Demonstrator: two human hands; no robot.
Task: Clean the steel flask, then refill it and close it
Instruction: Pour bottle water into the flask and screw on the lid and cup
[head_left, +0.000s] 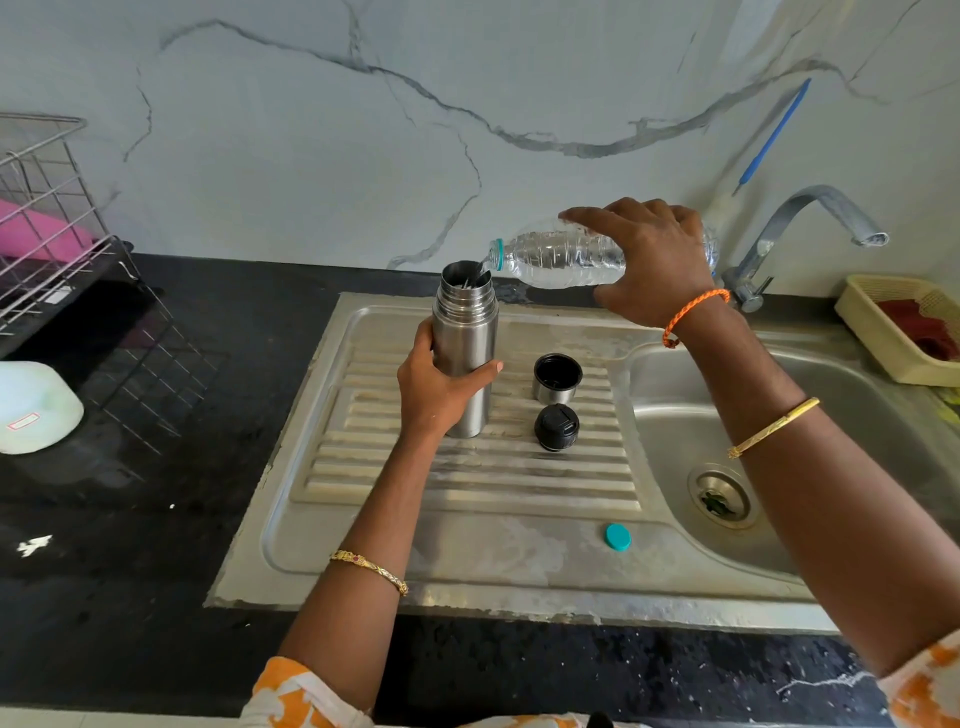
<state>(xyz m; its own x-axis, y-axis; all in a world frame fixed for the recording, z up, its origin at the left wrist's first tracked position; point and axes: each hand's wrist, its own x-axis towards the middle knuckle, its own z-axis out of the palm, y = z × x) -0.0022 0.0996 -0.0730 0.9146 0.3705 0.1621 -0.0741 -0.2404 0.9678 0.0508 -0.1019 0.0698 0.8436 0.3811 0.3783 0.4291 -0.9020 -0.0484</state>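
Your brushed steel flask (464, 358), a ribbed-neck cylinder, stands upright and uncapped on the grooved steel drainboard (467, 483). Your left hand (436, 389) wraps its middle. Your right hand (649, 260) grips a ridged clear plastic bottle (556, 260), tipped so its mouth sits over the flask's opening. Just right of the flask stand its steel cup lid (557, 378) and round black stopper (556, 427). A teal bottle cap (617, 537) lies near the sink basin (685, 426), set in the dark speckled desk (156, 545).

Brushed steel flask (464, 332), clear plastic bottle (563, 260)
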